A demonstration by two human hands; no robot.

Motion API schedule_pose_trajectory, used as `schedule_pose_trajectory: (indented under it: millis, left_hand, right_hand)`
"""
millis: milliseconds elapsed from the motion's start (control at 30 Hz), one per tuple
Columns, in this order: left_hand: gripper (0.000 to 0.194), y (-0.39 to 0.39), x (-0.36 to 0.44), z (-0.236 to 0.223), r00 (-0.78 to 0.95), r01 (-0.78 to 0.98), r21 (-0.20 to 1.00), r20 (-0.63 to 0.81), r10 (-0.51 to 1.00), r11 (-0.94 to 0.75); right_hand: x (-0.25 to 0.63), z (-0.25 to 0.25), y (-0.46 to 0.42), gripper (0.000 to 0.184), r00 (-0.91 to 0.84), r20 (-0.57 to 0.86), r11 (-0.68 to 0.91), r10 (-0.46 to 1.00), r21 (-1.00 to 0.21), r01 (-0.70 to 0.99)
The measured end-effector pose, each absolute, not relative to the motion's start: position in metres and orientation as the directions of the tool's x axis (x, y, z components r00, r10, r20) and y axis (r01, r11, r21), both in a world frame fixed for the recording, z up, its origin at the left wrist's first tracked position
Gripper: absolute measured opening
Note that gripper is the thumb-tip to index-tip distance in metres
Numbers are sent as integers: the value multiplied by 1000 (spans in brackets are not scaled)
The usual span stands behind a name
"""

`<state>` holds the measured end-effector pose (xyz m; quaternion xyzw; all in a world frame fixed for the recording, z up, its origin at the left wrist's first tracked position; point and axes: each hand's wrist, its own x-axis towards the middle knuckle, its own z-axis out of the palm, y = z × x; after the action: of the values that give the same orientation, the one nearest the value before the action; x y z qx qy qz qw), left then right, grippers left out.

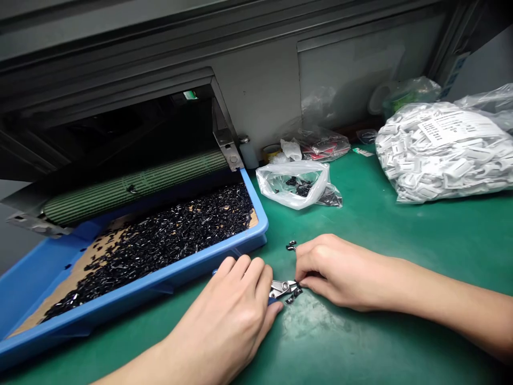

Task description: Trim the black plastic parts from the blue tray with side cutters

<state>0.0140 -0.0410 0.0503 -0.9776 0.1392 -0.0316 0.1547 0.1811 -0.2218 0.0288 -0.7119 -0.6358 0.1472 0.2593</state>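
My left hand (228, 305) lies at the lower middle, wrapped around a pair of small cutting pliers (282, 289) with a steel head and a blue grip, mostly hidden in my palm. My right hand (336, 270) comes in from the right, its fingertips pinching a small black plastic part (298, 283) at the plier jaws. A few similar black parts (291, 246) lie loose on the green mat (320, 342) just above those fingers. More lie under the jaws. The blue tray (160, 283) to the left of my hands holds a heap of black pieces.
A green slatted conveyor belt (132, 187) runs into a dark machine opening behind the tray. A clear bag of black parts (296, 184) sits beyond my hands. A large bag of white plastic parts (441, 152) fills the right side. A small bottle (248, 155) stands near the wall.
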Motion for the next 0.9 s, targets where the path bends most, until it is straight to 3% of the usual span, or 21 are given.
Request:
schedule_pose_trajectory:
  millis: [167, 300, 433, 633, 767, 900]
  left_hand:
    - [31, -42, 19, 55, 951, -300, -386, -48, -305, -873]
    - [33, -43, 23, 62, 904, -386, -498, -38, -425, -777]
    - [31, -40, 25, 63, 870, -429, -532, -27, -492, -730]
    - [31, -39, 27, 56, 873, -450, -463, -46, -486, -764]
    - [28, -34, 23, 56, 920, -366, -374, -6, -392, -852]
    - [23, -28, 12, 55, 965, -228, -272, 62, -254, -935]
  right_hand:
    - [178, 25, -221, 19, 179, 130, -84, 975, -530, 844]
    - [175, 23, -221, 18, 202, 140, -99, 969, -530, 842]
    - [175, 24, -219, 19, 223, 127, -121, 966, -542, 832]
    - [191, 25, -221, 19, 242, 93, -136, 966, -613, 778]
    - [211, 22, -221, 15, 398, 154, -256, 904, -551, 795]
    - [216, 16, -217, 13, 432, 202, -281, 879, -512, 812]
